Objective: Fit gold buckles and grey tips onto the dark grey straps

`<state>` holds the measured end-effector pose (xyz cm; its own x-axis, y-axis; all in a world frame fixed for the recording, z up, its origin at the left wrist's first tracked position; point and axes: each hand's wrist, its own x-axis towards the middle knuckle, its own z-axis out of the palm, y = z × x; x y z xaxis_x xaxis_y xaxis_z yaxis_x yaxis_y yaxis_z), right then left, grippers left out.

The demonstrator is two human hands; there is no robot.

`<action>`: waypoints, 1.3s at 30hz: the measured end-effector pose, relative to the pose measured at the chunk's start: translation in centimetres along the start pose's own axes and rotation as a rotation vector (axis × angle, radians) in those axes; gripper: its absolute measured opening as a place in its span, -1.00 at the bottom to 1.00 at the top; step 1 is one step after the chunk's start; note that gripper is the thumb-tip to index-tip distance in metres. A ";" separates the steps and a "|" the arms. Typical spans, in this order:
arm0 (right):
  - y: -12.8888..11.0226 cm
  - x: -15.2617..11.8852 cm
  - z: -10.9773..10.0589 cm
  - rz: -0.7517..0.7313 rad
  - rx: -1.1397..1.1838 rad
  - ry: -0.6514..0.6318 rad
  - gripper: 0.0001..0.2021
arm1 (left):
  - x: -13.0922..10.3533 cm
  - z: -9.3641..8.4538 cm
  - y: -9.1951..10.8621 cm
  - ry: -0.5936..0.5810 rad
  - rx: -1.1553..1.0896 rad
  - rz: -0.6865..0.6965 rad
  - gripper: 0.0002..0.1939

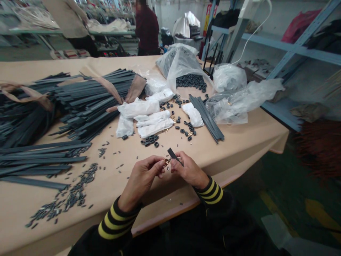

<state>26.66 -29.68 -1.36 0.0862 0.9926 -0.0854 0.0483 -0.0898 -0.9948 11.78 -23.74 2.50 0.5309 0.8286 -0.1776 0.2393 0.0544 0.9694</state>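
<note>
Close to the table's front edge, my two hands meet. My left hand (pixel 146 174) pinches a small gold-coloured metal buckle (pixel 166 162) between thumb and fingertips. A dark grey strap (pixel 172 153) is gripped between the thumb and fingers of my right hand (pixel 188 171), its short end sticking up. Buckle and strap are very near each other; my fingers hide whether one passes through the other. Just beyond lie several dark strap loops (pixel 149 140), with more loops and gold pieces (pixel 174 119) beside white wrapped packets (pixel 154 122).
Bundles of dark straps (pixel 96 96) cover the left side. Small dark pieces (pixel 77 192) are scattered at front left. An open plastic bag (pixel 178 64) of loops stands at the back, near loose straps (pixel 206 117) and clear bags (pixel 245 99). Two people are beyond the table (pixel 114 192).
</note>
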 end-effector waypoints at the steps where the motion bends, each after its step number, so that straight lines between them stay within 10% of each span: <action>1: 0.3 0.1 0.0 0.025 0.017 0.041 -0.81 | -0.1 0.0 0.1 0.013 0.010 0.002 -0.83; 12: 0.2 -0.7 -0.3 0.036 0.141 -0.173 -0.85 | -0.8 -0.3 1.2 0.130 0.110 0.058 -0.86; 26: 0.2 -1.4 -1.8 0.016 0.248 -0.287 -0.82 | -0.4 -0.7 -0.3 -0.074 -0.598 -0.270 -0.88; 39: -0.3 -1.9 -1.8 0.034 0.054 -0.049 -0.86 | -0.5 0.3 -0.8 -0.079 -0.837 -0.345 -0.92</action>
<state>28.28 -31.66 -0.85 0.0379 0.9919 -0.1209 -0.0080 -0.1206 -0.9927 11.51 -24.37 1.76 0.6006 0.6527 -0.4618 -0.2574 0.7046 0.6612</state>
